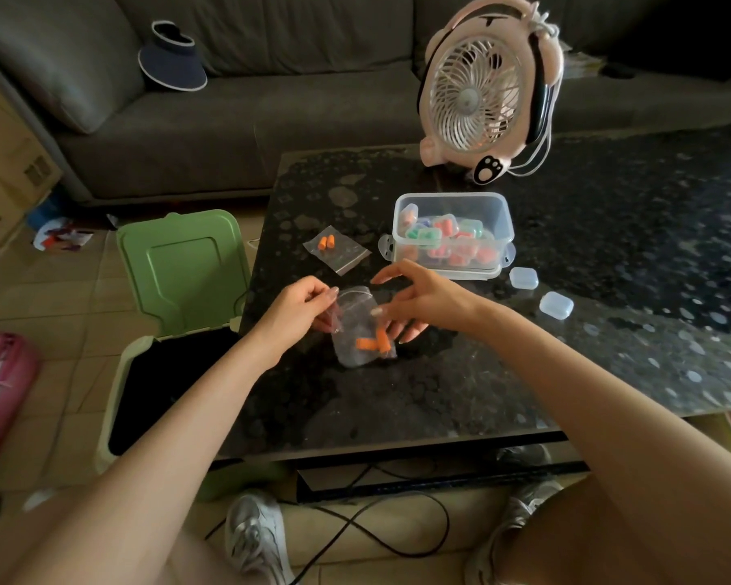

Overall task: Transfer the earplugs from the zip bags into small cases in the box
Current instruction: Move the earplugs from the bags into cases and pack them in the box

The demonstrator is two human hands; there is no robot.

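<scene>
A left hand [302, 308] pinched one edge of a small clear zip bag [355, 327] holding two orange foam earplugs [374, 343], just above a dark speckled table [439, 394]. The right hand [423, 306] pinched the other edge, forefinger lifted. The clear plastic box [452, 197] already held many filled cases [444, 226]. A second zip bag [342, 255] and two pale empty-looking cases [523, 277] waited. Whether the held bag's seal was open was unclear.

Surface: dark speckled table [439, 394], glossy top.
Far edge: pink-and-white fan [477, 90], upright, white cord looped at its right side.
Middle, toward far edge: clear box [505, 221], lidless, holding coloured small cases [444, 230].
Just left of box: flat zip bag [338, 251] with two orange earplugs [326, 242] inside.
Right of box: two closed pale cases [523, 277], apart from each other, lying near the box.
</scene>
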